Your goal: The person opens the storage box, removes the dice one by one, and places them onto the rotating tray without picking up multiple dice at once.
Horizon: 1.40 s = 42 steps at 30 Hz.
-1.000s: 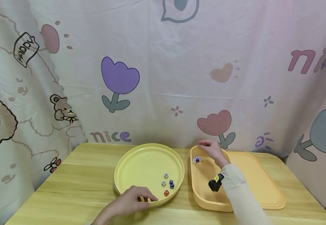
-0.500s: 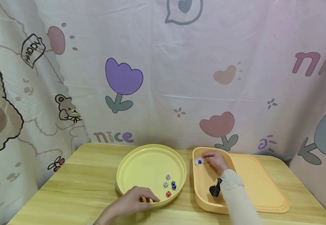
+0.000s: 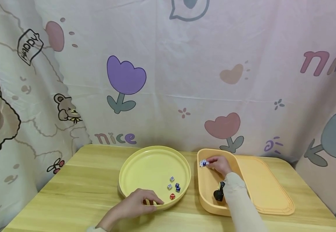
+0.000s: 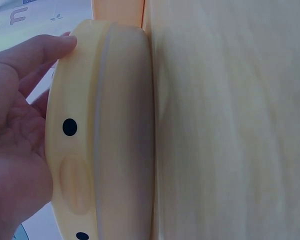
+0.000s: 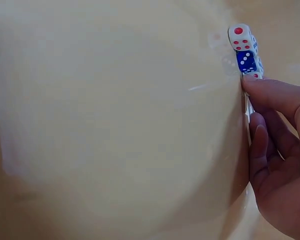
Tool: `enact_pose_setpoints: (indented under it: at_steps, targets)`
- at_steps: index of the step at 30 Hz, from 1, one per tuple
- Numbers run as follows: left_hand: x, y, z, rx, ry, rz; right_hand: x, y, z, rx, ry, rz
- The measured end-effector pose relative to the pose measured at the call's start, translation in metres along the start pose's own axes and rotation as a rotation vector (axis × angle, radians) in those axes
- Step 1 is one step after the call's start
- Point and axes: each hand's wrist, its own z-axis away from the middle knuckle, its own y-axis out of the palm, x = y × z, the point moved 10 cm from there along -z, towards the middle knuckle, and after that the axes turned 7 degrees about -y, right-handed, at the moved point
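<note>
My left hand (image 3: 139, 204) holds the near rim of a round yellow tray (image 3: 140, 154); in the left wrist view the thumb lies on the rim's outer side (image 4: 72, 100) and the fingers go behind it. On the tray lie two white dice (image 3: 169, 187), two blue dice (image 3: 178, 189) and a red die (image 3: 172, 196). Inside a deep orange box, my right hand (image 3: 221, 165) pinches a white die (image 5: 255, 76) at the edge of a small cluster. A blue die (image 5: 247, 61) and a white die (image 5: 239, 36) with red pips stand beside it.
The orange box (image 3: 214, 211) stands right of the tray on a wooden table (image 3: 78, 180). A flat orange lid (image 3: 268, 187) lies beyond the box on the right. A patterned cloth (image 3: 168, 64) hangs behind the table.
My right hand has come down from above the box's far rim to the dice cluster and taken hold of a die. The left hand stays on the tray's rim.
</note>
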Motion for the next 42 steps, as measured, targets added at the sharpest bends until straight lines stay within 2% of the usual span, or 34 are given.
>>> enact_pose_setpoints:
  at_steps: [11, 19, 33, 42]
  targets:
    - [0.002, -0.003, 0.000, -0.025, 0.006, -0.032, 0.005, 0.007, -0.002, 0.058, -0.017, -0.040]
    - [0.001, -0.003, 0.001, -0.014, 0.008, 0.001, -0.001, 0.011, -0.001, 0.100, 0.029, -0.061]
    - [0.002, 0.000, 0.001, -0.029, 0.000, -0.038, -0.005, 0.010, 0.001, 0.091, 0.055, -0.066]
    - [0.003, 0.001, 0.001, -0.013, 0.002, -0.023, -0.008, 0.010, 0.000, 0.088, 0.074, -0.057]
